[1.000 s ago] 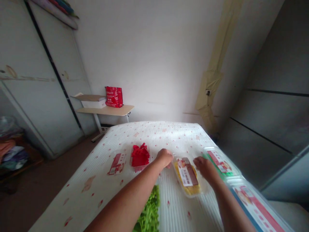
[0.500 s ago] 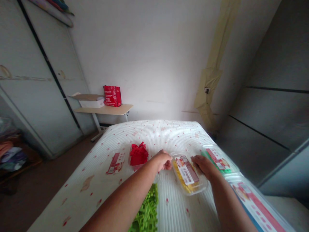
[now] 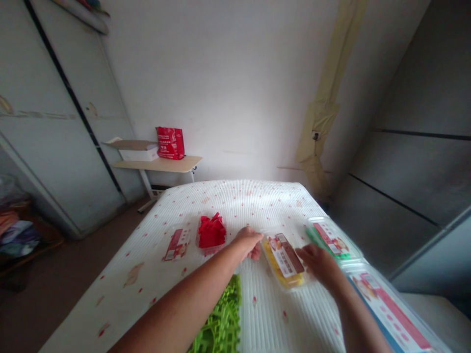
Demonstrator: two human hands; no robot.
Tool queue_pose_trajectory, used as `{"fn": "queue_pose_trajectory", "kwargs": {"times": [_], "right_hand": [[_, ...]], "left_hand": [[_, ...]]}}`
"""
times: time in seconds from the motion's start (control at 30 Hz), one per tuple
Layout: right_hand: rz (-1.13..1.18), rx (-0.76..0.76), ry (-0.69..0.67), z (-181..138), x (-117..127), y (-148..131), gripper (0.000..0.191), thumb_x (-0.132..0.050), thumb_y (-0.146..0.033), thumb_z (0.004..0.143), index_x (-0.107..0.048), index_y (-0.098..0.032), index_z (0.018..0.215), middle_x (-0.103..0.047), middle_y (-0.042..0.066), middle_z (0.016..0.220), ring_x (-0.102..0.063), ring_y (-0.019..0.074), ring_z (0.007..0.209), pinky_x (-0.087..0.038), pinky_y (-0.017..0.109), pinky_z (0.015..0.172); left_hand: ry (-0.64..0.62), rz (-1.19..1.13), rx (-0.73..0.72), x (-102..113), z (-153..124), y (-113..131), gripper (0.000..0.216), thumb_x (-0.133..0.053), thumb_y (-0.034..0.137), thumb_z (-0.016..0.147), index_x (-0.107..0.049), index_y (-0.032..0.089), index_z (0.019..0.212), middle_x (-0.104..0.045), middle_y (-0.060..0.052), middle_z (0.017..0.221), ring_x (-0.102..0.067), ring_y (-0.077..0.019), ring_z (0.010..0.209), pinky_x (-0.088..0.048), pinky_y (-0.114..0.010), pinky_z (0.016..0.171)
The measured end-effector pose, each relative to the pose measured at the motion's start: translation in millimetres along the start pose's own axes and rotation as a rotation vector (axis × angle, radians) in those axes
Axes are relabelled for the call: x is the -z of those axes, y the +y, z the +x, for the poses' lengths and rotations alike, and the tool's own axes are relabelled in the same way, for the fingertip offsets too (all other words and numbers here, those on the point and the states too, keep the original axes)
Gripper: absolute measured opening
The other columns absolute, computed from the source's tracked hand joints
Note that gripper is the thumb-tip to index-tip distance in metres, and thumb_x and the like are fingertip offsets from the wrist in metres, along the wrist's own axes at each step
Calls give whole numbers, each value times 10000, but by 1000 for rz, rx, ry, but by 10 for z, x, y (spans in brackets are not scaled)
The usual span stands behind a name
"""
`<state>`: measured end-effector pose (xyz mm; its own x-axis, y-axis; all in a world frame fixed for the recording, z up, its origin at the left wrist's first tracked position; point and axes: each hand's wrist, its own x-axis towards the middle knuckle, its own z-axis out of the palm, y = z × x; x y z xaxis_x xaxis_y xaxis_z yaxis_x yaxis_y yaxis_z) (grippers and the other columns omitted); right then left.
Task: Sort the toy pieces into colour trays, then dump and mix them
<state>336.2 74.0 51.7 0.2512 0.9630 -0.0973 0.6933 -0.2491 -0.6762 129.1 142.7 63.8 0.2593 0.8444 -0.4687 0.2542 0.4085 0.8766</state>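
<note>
The left hand (image 3: 250,243) has its fingers bunched up, pinching the near-side corner of a clear box (image 3: 307,280) with yellow bits (image 3: 274,262) inside. The box sits between the two hands. The right hand (image 3: 312,257) is at the other side of the box, but it is dark and blurry, so I can't tell if its fingers are clamped or only touching. A label (image 3: 286,255) on the lid hides lots of the yellow bits.

Left of the left fingers is a tub of red pieces (image 3: 212,231), and past it a clear lid (image 3: 177,244) with a sticker. Its see-through edges are hard to make out. Closer to the person than the left fingers are green pieces (image 3: 224,318). The left arm covers some, and the bottom of the picture cuts them off.

Right of the right fingers is a green box (image 3: 333,240). Nearer the person is a blue box (image 3: 392,309), cut off at the bottom and partly behind the right arm.
</note>
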Motion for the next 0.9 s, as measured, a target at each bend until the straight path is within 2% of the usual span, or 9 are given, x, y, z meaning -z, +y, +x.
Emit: {"fn": "queue_pose_trajectory", "kwargs": {"times": [0.07,0.13,0.23,0.33,0.53,0.7,0.9], "right_hand": [[49,-44,-13,-101,-15,40,213,-492,-384,774,-529,-195,682,-586,12,584,-539,127,488,-374,221,435],[102,-76,-15,-153,-35,65,194,-471,-368,770,-531,-195,704,-568,-2,573,-520,120,462,-363,211,398],[83,-43,39,-134,-55,77,188,-482,-345,751,-529,-186,663,-547,-8,548,-490,106,441,-344,203,391],[42,-22,43,-69,-64,84,181,-478,-326,748,-524,-182,649,-510,-24,499,-456,94,391,-314,205,378],[25,-46,31,-47,-66,106,185,-472,-340,759,-506,-188,659,-459,-57,453,-419,82,345,-281,211,368],[14,-62,24,-104,-38,67,201,-472,-344,773,-492,-191,644,-456,-59,434,-415,76,332,-282,211,368],[177,-125,-14,-225,-46,34,209,-439,-366,794,-460,-198,671,-453,-67,428,-422,83,300,-286,200,315]], "left_hand": [[-32,-6,11,19,-59,7,401,-496,286,860,-405,127,1217,-556,36,600,-527,-89,429,-479,-248,484],[-74,-15,13,34,-115,17,534,-547,211,816,-323,123,1292,-543,48,546,-544,-106,419,-495,-263,509],[-113,-20,19,28,-172,30,716,-573,69,745,-219,122,1365,-578,28,581,-581,-122,468,-515,-279,567],[-102,-12,16,-2,-187,39,793,-531,-19,709,-156,112,1395,-577,23,613,-576,-113,475,-516,-267,579],[-104,24,7,-29,-173,39,821,-521,-40,693,-132,86,1405,-575,11,604,-564,-111,466,-512,-256,550],[-132,68,2,-37,-172,48,774,-550,-20,689,-223,90,1382,-595,-7,583,-571,-127,459,-501,-259,513],[-146,121,-5,-46,-215,93,797,-529,-46,663,-215,97,1382,-590,16,586,-569,-115,445,-503,-248,515]]}}
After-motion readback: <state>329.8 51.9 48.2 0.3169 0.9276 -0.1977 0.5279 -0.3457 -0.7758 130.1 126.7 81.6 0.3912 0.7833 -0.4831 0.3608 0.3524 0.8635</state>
